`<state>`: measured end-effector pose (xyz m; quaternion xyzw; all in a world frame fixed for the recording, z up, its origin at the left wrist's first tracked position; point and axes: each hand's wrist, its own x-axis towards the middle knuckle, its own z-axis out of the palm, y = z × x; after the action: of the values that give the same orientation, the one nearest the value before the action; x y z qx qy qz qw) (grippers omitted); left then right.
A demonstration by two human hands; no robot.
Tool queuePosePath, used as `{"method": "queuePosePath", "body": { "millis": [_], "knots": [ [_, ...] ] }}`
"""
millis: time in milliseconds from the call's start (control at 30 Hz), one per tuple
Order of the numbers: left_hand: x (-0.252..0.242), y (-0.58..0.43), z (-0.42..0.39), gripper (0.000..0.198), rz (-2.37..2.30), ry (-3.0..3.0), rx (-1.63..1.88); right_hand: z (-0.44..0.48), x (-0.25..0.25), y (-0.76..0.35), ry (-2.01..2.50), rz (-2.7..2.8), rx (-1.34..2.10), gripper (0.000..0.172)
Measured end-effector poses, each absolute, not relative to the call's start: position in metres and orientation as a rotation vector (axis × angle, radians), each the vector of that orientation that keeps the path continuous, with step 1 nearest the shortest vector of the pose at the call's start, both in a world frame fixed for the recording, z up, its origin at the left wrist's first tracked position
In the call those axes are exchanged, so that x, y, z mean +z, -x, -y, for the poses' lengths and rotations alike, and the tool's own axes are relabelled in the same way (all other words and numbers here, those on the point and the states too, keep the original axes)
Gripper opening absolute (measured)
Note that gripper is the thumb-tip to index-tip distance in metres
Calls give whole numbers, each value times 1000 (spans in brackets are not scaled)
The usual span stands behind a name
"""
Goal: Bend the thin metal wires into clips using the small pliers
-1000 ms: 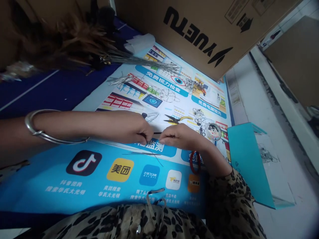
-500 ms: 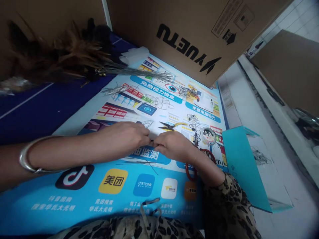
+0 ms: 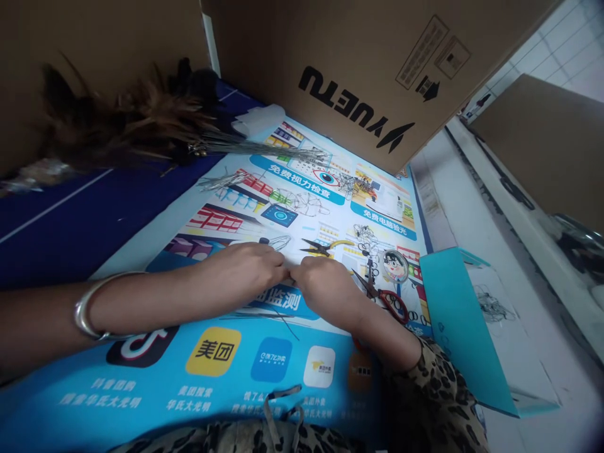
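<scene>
My left hand (image 3: 245, 270) and my right hand (image 3: 325, 286) meet fingertip to fingertip over the printed blue poster (image 3: 155, 371). Both are closed in a pinch on a small dark piece between them, too small to name. A silver bangle (image 3: 89, 308) rings my left wrist. Thin loose wires (image 3: 264, 311) lie on the poster just under the hands. Yellow-handled pliers (image 3: 325, 246) lie just beyond the fingers. Red-handled scissors (image 3: 384, 296) rest right of my right hand.
A bundle of brown feathers on long wire stems (image 3: 141, 126) lies at the back left. A large YUETU cardboard box (image 3: 358, 69) stands behind the poster. Bent wire pieces (image 3: 302, 201) are scattered mid-poster. A turquoise box (image 3: 467, 321) with wire parts sits right.
My hands have drawn together until the fingertips touch; the short dark stem seen between them a second ago is now hidden. The scissors show where my wrist covered them.
</scene>
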<state>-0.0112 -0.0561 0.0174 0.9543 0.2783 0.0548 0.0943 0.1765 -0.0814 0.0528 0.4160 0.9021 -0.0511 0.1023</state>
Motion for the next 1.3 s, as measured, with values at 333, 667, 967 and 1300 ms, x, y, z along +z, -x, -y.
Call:
{"method": "queuePosePath", "body": {
  "millis": [333,667,967,1300],
  "knots": [
    [16,21,38,27,-1004,-2662,260,60,37,-183,-1683,-2715,-887,14],
    [5,12,26,16,-920,-1324,643,52,6,-181,-2101,-1968,-2645,34],
    [-6,7,36,22,-846,-985,782,60,-1,-166,-2199,-1852,-2911,30],
    [-4,4,39,22,-802,-966,819,62,-6,-158,-2234,-1851,-3033,26]
  ]
}}
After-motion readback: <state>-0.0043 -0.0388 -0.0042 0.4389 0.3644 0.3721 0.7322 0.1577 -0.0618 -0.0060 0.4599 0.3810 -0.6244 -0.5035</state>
